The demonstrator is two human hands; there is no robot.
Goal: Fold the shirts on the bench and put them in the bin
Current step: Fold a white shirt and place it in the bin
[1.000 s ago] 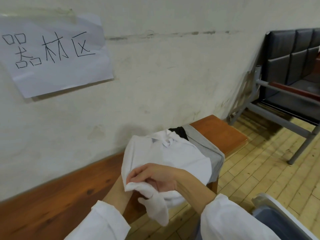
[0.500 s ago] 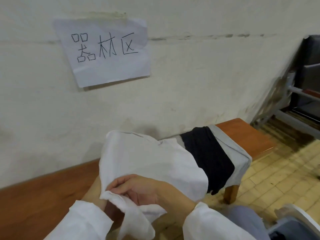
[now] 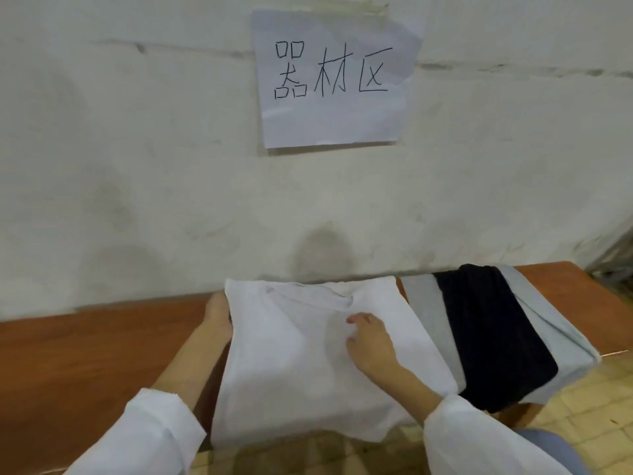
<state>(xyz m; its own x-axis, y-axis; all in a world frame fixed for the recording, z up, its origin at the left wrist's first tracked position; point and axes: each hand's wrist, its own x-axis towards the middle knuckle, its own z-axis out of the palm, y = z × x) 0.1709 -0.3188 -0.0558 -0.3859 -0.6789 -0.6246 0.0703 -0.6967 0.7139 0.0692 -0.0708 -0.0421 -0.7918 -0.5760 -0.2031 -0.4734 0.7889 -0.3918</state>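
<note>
Three shirts lie on one bench (image 3: 85, 351): a white shirt (image 3: 301, 354) in the middle, and to its right a black shirt (image 3: 489, 337) on a grey shirt (image 3: 424, 310). Half a second ago the white one was bunched in both hands; now it lies spread flat. The right hand (image 3: 371, 344) rests on top with loose fingers. The left hand (image 3: 217, 313) is at its left edge, fingers hidden, so I cannot tell its grip.

3 shirts (image 3: 301, 365), 2 hands (L (image 3: 217, 313), R (image 3: 368, 341)), 1 bench (image 3: 85, 354), 1 sign (image 3: 332, 80).
</note>
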